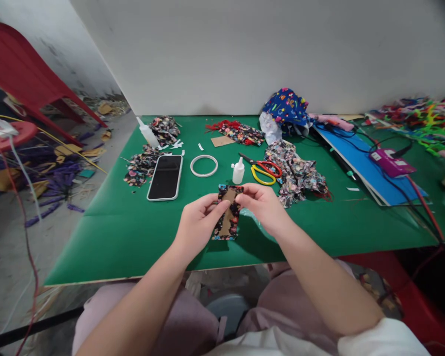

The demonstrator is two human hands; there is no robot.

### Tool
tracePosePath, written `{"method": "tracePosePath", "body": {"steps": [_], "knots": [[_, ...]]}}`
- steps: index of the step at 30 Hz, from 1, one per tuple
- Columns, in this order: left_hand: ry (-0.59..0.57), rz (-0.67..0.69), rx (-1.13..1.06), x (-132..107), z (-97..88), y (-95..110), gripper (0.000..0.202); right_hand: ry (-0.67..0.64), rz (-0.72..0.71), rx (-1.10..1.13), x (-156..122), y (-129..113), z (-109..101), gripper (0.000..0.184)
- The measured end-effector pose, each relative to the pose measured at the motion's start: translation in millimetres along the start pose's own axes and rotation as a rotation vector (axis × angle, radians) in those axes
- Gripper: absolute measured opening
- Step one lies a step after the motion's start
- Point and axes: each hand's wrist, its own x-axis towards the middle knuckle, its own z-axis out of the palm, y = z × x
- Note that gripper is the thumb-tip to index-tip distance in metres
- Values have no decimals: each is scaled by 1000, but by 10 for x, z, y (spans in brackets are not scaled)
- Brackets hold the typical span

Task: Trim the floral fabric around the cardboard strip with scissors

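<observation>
Between my two hands is a small cardboard rectangle (pixel 228 220) with dark floral fabric folded over its edges, its bare brown middle facing me. My left hand (pixel 200 220) pinches its left side, thumb on top. Near the upper right corner, my right hand (pixel 261 205) grips the fabric edge with thumb and fingers. Just beyond stands a small white glue bottle (pixel 238 172). Scissors (pixel 264 170) with one red and one yellow handle lie to its right. A roll of white tape (pixel 203 166) and a phone (pixel 165 177) lie to the left.
Floral fabric scraps (pixel 296 170) lie on the green table (pixel 133 237) at right, more at left beside a second bottle (pixel 147 133). Finished-looking floral strips with red cords (pixel 241 132) are at the back. A blue folder (pixel 371 163) carries a purple box (pixel 392 162) and cables.
</observation>
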Motion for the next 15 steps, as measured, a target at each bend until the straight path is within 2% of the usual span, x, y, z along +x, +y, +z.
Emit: {"method": "tracePosePath", "body": {"steps": [2,4,7,11,13,15], "knots": [[-2,-21,-79,8,-1,8,28,-43,8,49,9,-19,-29,35],[-6,-34,-112,10,5,15,28,-24,-9,43,20,-19,-59,35],[-17,-30,-67,-1,29,20,28,71,-58,-100,32,13,-78,25],[16,30,70,-22,74,8,25,141,-128,-270,15,69,-31,25],[17,34,73,-21,92,-3,24,159,-154,-313,-6,66,0,27],[6,13,-11,-7,97,-12,22,122,-172,-331,-16,22,-11,33]]}}
